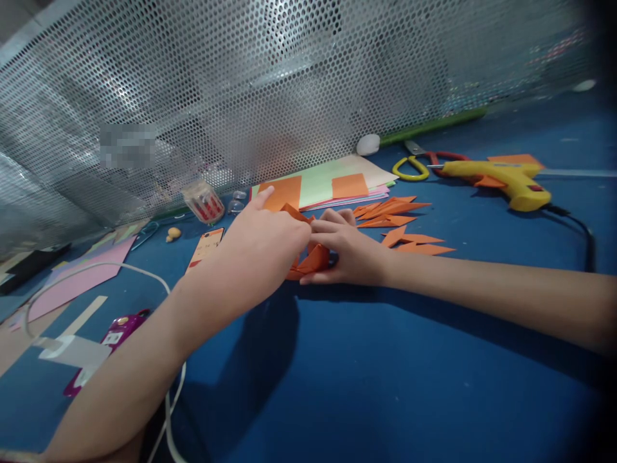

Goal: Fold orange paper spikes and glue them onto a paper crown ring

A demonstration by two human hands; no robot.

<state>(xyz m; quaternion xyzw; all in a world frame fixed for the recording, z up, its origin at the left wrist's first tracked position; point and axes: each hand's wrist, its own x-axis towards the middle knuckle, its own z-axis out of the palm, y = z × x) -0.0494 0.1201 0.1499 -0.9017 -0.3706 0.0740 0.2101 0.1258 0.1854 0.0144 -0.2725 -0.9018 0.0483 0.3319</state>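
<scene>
Both of my hands meet on a folded orange paper piece (314, 258) just above the blue table. My left hand (277, 235) reaches over it from the left, its fingers curled down onto the paper and partly hidden behind the back of the hand. From the right, my right hand (344, 247) grips the same piece, thumb low at the front and fingers on top. Right behind that hand lie several pointed orange paper pieces (390, 207). A stack of coloured paper sheets (318, 173), with orange squares on it, lies beyond the hands.
A yellow glue gun (511, 183) with a black cord lies right, near scissors (412, 168). At left are a jar (205, 202), a phone (206, 247), a purple power strip (120, 331) with a white cable (144, 270), and pink paper (81, 280). Perforated metal mesh (289, 83) stands behind.
</scene>
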